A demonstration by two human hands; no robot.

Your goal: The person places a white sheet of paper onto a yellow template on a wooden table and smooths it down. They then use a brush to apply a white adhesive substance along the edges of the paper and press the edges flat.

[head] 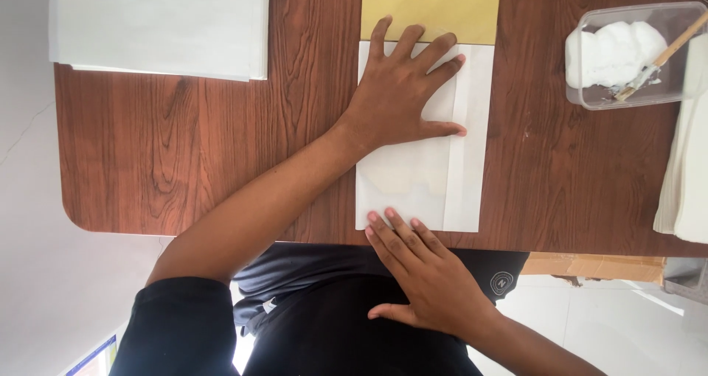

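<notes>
1. Paper stack [158, 26], white, lies far left of the folded sheet; the frame's top edge cuts it off, so its full extent cannot be told.
2. Wooden table [184, 147] carries everything; its near edge runs just below the folded sheet, and the person's dark clothing hides what lies under that edge.
3. Left hand [402, 92] rests flat on the upper half of the folded white sheet [468, 162], fingers spread wide apart, palm down, gripping nothing; the thumb lies along the sheet's folded flap. Its forearm runs diagonally from the lower left across the table to the sheet.
4. Right hand [428, 273] comes from below the sheet, fingers held straight and close together, only their tips pressing the sheet's near edge; the thumb sticks out to the side over the dark clothing. It clasps nothing.
5. The folded sheet lies at the table's near edge, middle of the view; faint shapes show through it, too dim to make out.
6. Yellow sheet [431, 7] touches the folded sheet's far end and is cut off at the top.
7. Clear tub [627, 96], well right of the sheet, holds white paste [612, 51] and a stick [664, 55].
8. More white paper [686, 184] at the far right is cut off.
</notes>
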